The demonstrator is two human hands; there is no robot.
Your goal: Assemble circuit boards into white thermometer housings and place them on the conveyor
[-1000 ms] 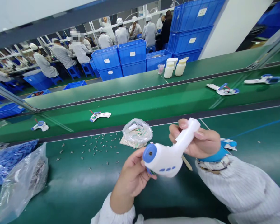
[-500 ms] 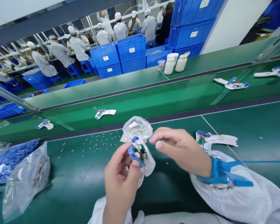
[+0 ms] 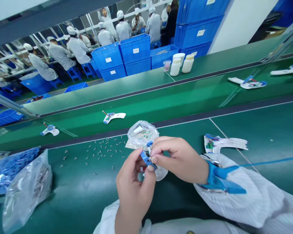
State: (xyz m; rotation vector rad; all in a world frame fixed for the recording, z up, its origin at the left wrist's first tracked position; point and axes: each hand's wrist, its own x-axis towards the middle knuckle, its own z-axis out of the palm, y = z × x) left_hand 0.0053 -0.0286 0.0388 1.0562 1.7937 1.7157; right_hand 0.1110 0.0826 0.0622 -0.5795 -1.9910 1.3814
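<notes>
My left hand [image 3: 134,185] is closed around a blue-and-white plastic housing [image 3: 145,158], gripping its blue part between thumb and fingers. The white part reaches out to the right below my fingers. My right hand [image 3: 180,158] pinches at the open side of this housing, thumb and forefinger together. Whatever lies between those fingertips is hidden, as is most of the circuit board inside. Just behind the hands sits an open clear plastic bag [image 3: 143,133] of small parts. Many small metal pieces [image 3: 104,151] lie scattered to its left.
A similar white housing with a green board [image 3: 224,143] rests at the right. More housings [image 3: 114,117] lie on the green conveyor. Bags of blue parts [image 3: 14,167] and small parts [image 3: 30,191] stand at left. White bottles [image 3: 175,67] and blue crates [image 3: 134,50] are beyond, with people behind.
My right hand has moved left and down onto the housing, its fingers now closed in a pinch. My left hand has shifted slightly right with the housing. Conveyor housings have moved right.
</notes>
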